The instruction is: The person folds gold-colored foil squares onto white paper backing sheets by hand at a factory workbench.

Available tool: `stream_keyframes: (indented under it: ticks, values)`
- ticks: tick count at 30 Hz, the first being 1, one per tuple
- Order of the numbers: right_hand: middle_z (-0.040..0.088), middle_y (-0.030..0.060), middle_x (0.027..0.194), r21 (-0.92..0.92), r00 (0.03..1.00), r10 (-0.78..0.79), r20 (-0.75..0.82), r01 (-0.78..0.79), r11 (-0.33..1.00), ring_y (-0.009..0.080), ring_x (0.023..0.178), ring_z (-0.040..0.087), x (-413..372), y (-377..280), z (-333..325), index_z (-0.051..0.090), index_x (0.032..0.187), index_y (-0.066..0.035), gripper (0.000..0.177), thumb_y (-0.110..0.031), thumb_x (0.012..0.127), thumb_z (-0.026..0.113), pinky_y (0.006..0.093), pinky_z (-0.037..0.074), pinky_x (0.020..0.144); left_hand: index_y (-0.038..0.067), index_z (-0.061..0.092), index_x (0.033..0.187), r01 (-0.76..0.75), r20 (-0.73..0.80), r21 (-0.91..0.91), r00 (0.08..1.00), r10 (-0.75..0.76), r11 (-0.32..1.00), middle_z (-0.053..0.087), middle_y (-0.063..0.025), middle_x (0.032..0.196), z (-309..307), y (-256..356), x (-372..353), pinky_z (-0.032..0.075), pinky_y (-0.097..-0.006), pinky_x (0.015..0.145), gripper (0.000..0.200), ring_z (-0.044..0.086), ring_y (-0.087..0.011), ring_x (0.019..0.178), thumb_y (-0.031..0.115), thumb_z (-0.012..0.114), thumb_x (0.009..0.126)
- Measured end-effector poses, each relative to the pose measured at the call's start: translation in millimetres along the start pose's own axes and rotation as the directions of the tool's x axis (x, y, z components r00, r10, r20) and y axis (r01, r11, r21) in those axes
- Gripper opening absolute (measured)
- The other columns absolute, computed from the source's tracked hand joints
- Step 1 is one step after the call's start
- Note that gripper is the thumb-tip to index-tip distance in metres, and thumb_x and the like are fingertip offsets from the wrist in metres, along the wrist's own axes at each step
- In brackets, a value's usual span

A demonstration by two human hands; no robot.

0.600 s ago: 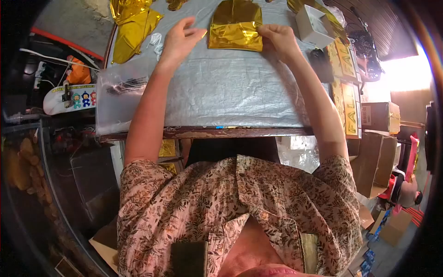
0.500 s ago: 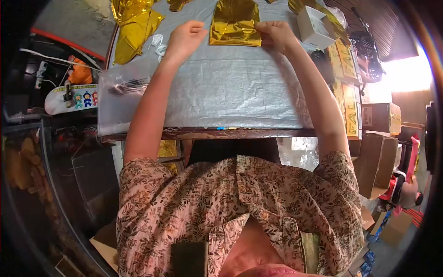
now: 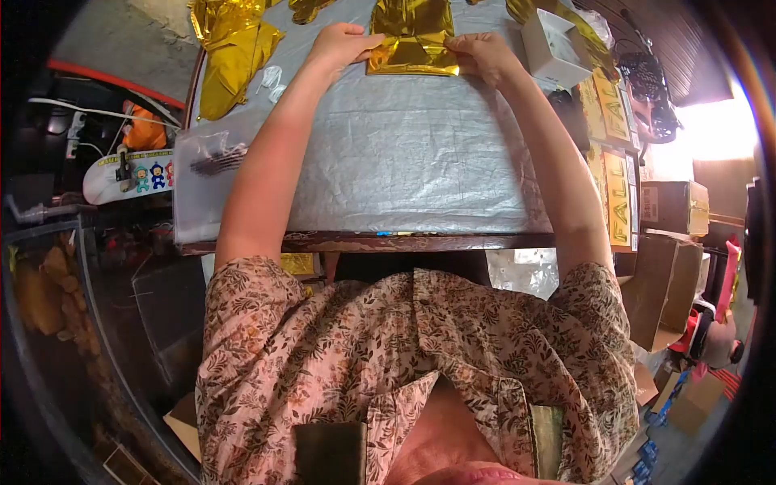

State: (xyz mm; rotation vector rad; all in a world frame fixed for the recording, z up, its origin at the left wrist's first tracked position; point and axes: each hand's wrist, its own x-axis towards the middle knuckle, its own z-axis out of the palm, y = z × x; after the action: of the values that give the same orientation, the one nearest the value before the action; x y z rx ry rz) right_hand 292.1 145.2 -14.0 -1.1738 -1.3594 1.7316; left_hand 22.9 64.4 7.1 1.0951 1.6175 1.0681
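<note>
A shiny gold foil piece (image 3: pixel 411 36) lies at the top centre, on the grey sheet that covers the table (image 3: pixel 404 153). Its near edge shows a folded band. My left hand (image 3: pixel 343 50) pinches the left side of the foil between thumb and fingers. On the opposite side, my right hand (image 3: pixel 485 56) has its thumb and fingers closed on the right edge. The far end of the foil runs out of view at the top.
More gold foil (image 3: pixel 234 61) lies at the table's left, beside a white crumpled string (image 3: pixel 272 78). A clear plastic bag (image 3: pixel 202 182) covers the left front corner. A white box (image 3: pixel 554 50) and yellow boxes (image 3: pixel 610 186) stand on the right.
My left hand has moved right and taken hold of the foil's left side, where it was apart from it. My right hand still holds the right edge.
</note>
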Motion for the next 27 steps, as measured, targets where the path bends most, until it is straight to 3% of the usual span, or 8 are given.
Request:
stream_keyframes:
  ticks: [6, 10, 12, 16, 20, 23, 25, 27]
  values:
    - [0.077, 0.01, 0.095, -0.013, 0.999, -0.001, -0.033, 0.001, 1.0, 0.0171, 0.078, 0.072, -9.4, -3.2, 3.6, 0.076, 0.098, 0.002, 0.018, -0.016, 0.095, 0.075, 0.0296, 0.06, 0.068, -0.008, 0.057, 0.134, -0.115, -0.035, 0.033, 0.993, 0.116, 0.993, 0.069, -0.0115, 0.117, 12.5, 3.6, 31.5, 0.055, -0.0268, 0.09, 0.067, 0.067, -0.016, 0.104, 0.022, 0.089, 0.083]
    - [0.076, 0.0118, 0.1, 0.01, 0.999, 0.036, -0.017, -0.036, 0.999, 0.0194, 0.083, 0.073, -10.7, -7.4, -0.8, 0.075, 0.103, 0.003, 0.029, -0.024, 0.095, 0.076, 0.0309, 0.061, 0.074, -0.006, 0.061, 0.13, 0.011, 0.165, -0.252, 0.986, 0.032, 0.968, 0.069, -0.0109, 0.121, 11.0, 15.1, 33.5, 0.054, -0.0303, 0.093, 0.053, 0.068, -0.0187, 0.105, 0.012, 0.083, 0.085]
    - [0.073, 0.0158, 0.12, 0.154, 0.972, 0.203, 0.116, -0.219, 0.963, 0.0233, 0.105, 0.073, -6.4, -13.5, -8.5, 0.065, 0.125, 0.006, 0.047, -0.033, 0.1, 0.069, 0.034, 0.061, 0.088, -0.006, 0.062, 0.129, 0.074, 0.252, -0.341, 0.968, 0.015, 0.937, 0.069, -0.0108, 0.123, 6.5, 18.1, 32.8, 0.053, -0.0313, 0.096, 0.048, 0.068, -0.0193, 0.107, 0.009, 0.08, 0.088]
    - [0.071, 0.0158, 0.124, 0.246, 0.959, 0.254, 0.13, -0.279, 0.928, 0.0244, 0.108, 0.072, -4.3, -10.1, -15.0, 0.06, 0.129, 0.009, 0.056, -0.039, 0.102, 0.066, 0.0356, 0.06, 0.091, -0.001, 0.068, 0.124, -0.03, 0.375, -0.442, 0.902, 0.215, 0.896, 0.073, -0.0071, 0.118, 0.4, 24.1, -6.8, 0.05, -0.0321, 0.1, 0.035, 0.067, -0.017, 0.11, 0.01, 0.073, 0.092]
    - [0.075, 0.0162, 0.101, 0.08, 0.996, 0.088, 0.009, -0.088, 0.993, 0.0246, 0.085, 0.074, -12.6, -4.0, -4.8, 0.068, 0.11, 0.01, 0.041, -0.028, 0.096, 0.074, 0.0351, 0.062, 0.077, 0.001, 0.065, 0.132, -0.181, 0.465, -0.259, 0.838, 0.287, 0.949, 0.07, -0.0051, 0.125, -11.7, 26.8, -62.0, 0.047, -0.0317, 0.104, 0.041, 0.061, -0.0146, 0.117, 0.009, 0.071, 0.093]
    - [0.076, 0.0141, 0.097, 0.168, 0.998, -0.062, -0.028, 0.066, 0.984, 0.0229, 0.077, 0.073, -16.1, -2.5, -2.6, 0.072, 0.106, 0.006, 0.028, -0.019, 0.094, 0.075, 0.0335, 0.062, 0.072, 0.009, 0.074, 0.124, -0.104, 0.504, 0.168, 0.863, 0.006, 0.98, 0.071, -0.0051, 0.127, -14.3, 41.7, -114.6, 0.046, -0.0357, 0.107, 0.035, 0.06, -0.0168, 0.126, 0.002, 0.068, 0.09]
    - [0.075, 0.01, 0.091, -0.029, 0.996, 0.051, -0.068, -0.053, 0.998, 0.0196, 0.073, 0.071, -13.7, -7.4, 4.4, 0.075, 0.094, 0.001, 0.012, -0.009, 0.089, 0.078, 0.0323, 0.061, 0.068, 0.01, 0.073, 0.127, -0.515, 0.673, -0.021, 0.626, 0.393, 0.857, 0.073, -0.0008, 0.116, -17.2, 20.0, -118.7, 0.045, -0.031, 0.107, 0.046, 0.062, -0.0136, 0.116, -0.003, 0.063, 0.084]
    - [0.075, 0.0093, 0.089, -0.005, 0.997, 0.056, -0.06, -0.056, 0.998, 0.0194, 0.074, 0.072, -11.9, -4.5, 3.9, 0.075, 0.093, 0.002, 0.012, -0.009, 0.089, 0.078, 0.0321, 0.061, 0.068, 0.011, 0.072, 0.13, -0.614, 0.668, 0.024, 0.597, 0.444, 0.789, 0.07, -0.0012, 0.131, -20.7, 6.1, -125.6, 0.04, -0.0334, 0.117, 0.053, 0.057, -0.0165, 0.131, -0.007, 0.059, 0.082]
